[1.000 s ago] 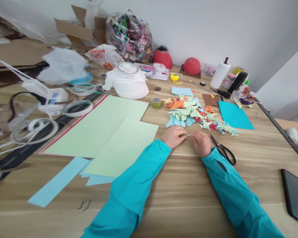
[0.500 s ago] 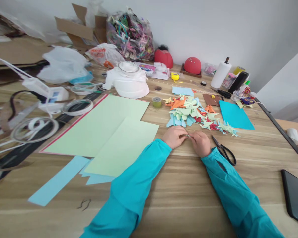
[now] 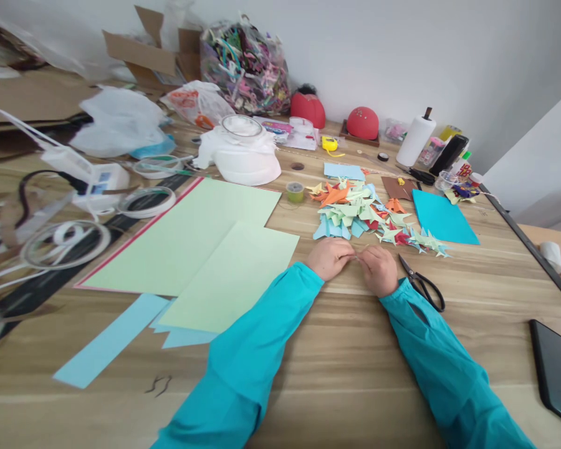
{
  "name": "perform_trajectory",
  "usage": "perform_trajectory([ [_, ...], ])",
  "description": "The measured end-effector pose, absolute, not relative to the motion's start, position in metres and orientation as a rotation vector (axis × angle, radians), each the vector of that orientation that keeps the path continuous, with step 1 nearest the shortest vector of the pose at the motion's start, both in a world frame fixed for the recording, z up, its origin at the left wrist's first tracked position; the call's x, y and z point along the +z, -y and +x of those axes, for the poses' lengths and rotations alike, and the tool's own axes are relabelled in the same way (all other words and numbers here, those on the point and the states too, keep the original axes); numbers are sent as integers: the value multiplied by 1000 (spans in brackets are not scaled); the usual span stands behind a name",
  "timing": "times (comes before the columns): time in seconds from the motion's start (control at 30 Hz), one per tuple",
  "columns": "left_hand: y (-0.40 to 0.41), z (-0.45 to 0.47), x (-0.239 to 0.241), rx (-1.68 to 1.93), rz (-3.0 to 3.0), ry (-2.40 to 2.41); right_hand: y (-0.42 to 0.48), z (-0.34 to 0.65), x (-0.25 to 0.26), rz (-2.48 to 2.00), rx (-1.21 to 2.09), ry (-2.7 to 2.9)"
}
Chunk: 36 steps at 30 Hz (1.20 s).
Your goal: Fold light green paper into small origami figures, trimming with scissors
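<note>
My left hand (image 3: 331, 258) and my right hand (image 3: 378, 269) meet fingertip to fingertip over the table. Both are closed in a pinch on a small pale thing (image 3: 356, 256), mostly hidden by the fingers, so its kind is unclear. Just beyond them lies a heap of folded paper cranes (image 3: 355, 209) in green, orange, red and blue. Black-handled scissors (image 3: 423, 284) rest beside my right wrist. A small spool (image 3: 295, 192) of yellow-green thread or wire stands to the left of the heap.
Large pale green sheets (image 3: 187, 231) and a light blue strip (image 3: 110, 340) lie on the left. At the right are a turquoise sheet (image 3: 444, 217) and a phone (image 3: 556, 371). A white cap (image 3: 245, 159), red pincushions (image 3: 362, 123) and a glue gun (image 3: 70, 162) stand farther back.
My fingers have shifted slightly around the small pale thing, and less of it shows between them. Everything else lies as before.
</note>
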<state>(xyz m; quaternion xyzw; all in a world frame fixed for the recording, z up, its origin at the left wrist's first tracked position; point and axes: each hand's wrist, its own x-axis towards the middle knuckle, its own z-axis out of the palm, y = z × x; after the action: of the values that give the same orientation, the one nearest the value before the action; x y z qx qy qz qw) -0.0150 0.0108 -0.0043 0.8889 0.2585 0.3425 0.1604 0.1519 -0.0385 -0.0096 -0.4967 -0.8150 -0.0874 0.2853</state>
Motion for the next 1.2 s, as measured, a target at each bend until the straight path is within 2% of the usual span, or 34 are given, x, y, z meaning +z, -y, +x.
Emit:
perform_trajectory([
  [0.23, -8, -13, -4, 1135, 2055, -880, 35, 154, -15, -1274, 281, 1877],
  [0.43, -7, -13, 0, 1035, 1787, -910, 34, 154, -11, -1291, 672, 1592],
  [0.77, -3, -3, -1, 981, 1378, -860, 32, 151, -10, -1189, 861, 1277],
  [1.0, -3, -4, 3, 1090, 1362, -872, 35, 150, -7, -1209, 803, 1366],
  [1.2, -1, -5, 11, 1137, 1329, -819, 38, 149, -5, -1146, 927, 1447],
])
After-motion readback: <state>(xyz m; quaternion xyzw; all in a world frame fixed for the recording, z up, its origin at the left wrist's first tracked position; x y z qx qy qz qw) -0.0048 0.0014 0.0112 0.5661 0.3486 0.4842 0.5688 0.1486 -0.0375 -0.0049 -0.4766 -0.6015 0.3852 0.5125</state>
